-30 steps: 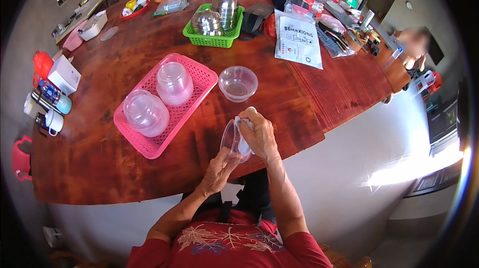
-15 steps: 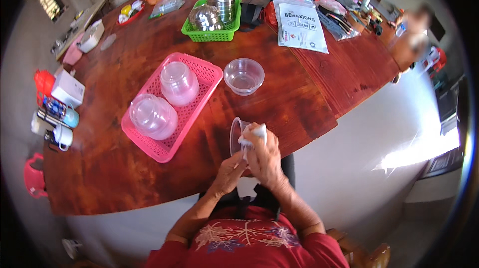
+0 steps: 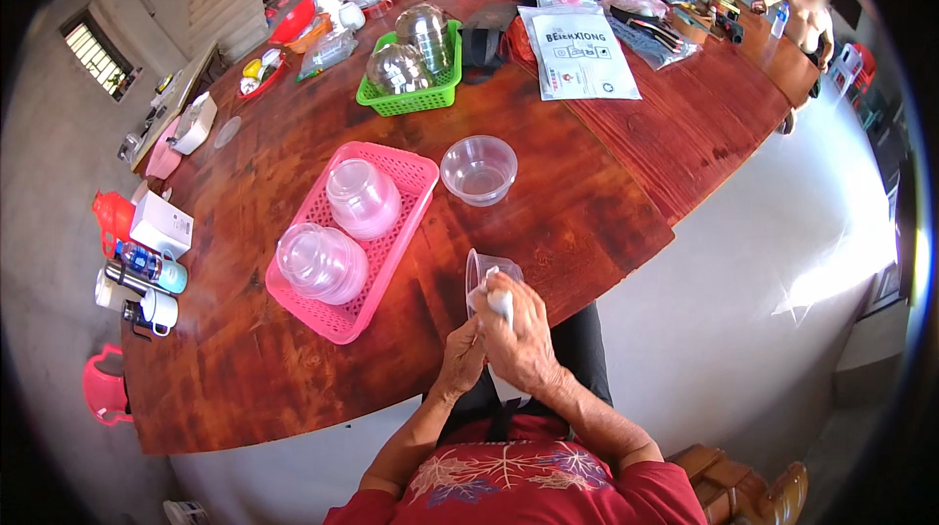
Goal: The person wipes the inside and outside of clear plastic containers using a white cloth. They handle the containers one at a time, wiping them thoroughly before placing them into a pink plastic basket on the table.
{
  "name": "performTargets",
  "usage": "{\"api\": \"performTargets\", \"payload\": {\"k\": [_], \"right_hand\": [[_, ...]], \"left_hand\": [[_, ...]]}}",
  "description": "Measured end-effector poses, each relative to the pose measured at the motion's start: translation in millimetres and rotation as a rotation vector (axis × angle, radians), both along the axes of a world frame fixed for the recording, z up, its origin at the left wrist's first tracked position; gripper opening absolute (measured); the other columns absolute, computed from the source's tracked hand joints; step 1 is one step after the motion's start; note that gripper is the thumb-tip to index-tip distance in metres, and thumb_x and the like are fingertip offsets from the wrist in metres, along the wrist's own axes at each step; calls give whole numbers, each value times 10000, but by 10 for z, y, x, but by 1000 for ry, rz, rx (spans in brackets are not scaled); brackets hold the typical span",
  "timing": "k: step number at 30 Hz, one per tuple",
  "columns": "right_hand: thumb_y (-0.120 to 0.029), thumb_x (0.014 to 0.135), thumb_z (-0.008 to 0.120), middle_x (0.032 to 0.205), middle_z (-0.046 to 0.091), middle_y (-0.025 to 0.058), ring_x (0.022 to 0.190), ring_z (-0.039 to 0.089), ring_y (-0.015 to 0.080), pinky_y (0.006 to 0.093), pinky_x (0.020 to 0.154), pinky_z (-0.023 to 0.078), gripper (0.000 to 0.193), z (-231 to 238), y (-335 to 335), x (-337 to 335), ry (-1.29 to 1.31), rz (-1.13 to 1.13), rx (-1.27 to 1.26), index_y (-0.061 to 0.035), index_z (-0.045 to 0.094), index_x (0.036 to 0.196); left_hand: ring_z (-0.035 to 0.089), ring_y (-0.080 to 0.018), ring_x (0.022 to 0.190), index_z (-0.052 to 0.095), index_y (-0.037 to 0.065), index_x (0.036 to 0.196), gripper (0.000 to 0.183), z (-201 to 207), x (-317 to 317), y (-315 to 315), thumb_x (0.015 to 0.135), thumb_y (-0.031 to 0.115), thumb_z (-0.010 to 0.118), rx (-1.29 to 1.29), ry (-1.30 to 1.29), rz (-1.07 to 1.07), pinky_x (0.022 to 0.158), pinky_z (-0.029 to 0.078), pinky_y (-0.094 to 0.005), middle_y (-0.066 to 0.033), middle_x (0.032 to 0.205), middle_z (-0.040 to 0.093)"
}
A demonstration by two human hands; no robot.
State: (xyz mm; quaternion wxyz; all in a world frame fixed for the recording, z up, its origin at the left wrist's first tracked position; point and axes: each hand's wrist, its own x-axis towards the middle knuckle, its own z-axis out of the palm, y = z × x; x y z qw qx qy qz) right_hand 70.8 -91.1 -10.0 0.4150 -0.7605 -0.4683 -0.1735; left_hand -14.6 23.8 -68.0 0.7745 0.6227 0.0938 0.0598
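Observation:
Close to the table's near edge, my left hand [image 3: 462,361] grips a clear plastic bowl [image 3: 474,278] that is tipped on its side. My right hand [image 3: 525,341] is closed around a white cloth [image 3: 500,304], possibly tissue, and presses it at the bowl; the fingers hide much of the bowl. A second clear plastic bowl [image 3: 478,171] stands upright on the table beyond my hands. To its left is a pink plastic basket [image 3: 389,283] with two upside-down stacks of clear bowls, a nearer stack [image 3: 323,264] and a farther stack [image 3: 363,198].
Farther back, a green basket [image 3: 409,101] holds shiny metal bowls [image 3: 423,39]. A white printed bag [image 3: 579,53] lies at the back right among packets. Mugs, including a white mug [image 3: 157,312], and a white box [image 3: 161,224] line the left edge. Another person [image 3: 808,21] is at the far right.
The view has shifted, so the table and baskets appear lower in it. My right hand and the cloth have changed position slightly against the bowl; my left hand keeps its grip.

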Motion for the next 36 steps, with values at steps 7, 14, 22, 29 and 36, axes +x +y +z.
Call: {"api": "performTargets", "payload": {"k": [7,14,22,29,36], "right_hand": [[-38,736,586,1089,561,190,1032,540,370,476,906,396,370,129,26,206,140,77,107,-68,557,1103],[-101,865,529,1008,549,242,948,544,414,424,811,461,274,-106,242,729,1113,137,312,-32,507,1129],[-66,733,636,1218,525,177,1175,494,346,497,980,354,419,-141,-47,-76,145,10,130,-94,561,1144],[-48,803,549,1108,567,175,1019,545,377,441,871,447,315,132,-47,445,431,235,90,-74,542,1116],[-45,799,578,1005,574,190,914,553,378,449,810,456,326,64,-75,324,305,70,178,-46,546,1123]], "left_hand": [[536,-63,993,473,32,1308,343,46,-39,-53,1004,187,441,-24,-95,-13,855,438,-225,20,1148,568],[559,-127,1043,582,-5,1205,316,273,97,-133,975,204,522,135,-101,73,948,412,-271,-62,1134,633],[576,-75,921,541,28,1235,405,62,27,-42,955,321,542,-21,42,94,786,469,-239,-2,1060,610],[491,-94,916,536,44,1230,283,-240,-93,57,980,168,493,124,-49,23,865,409,-255,15,1077,527],[527,-215,1040,598,14,1110,285,176,57,-1,852,128,643,732,-215,136,916,416,-329,-79,1120,577]]}}
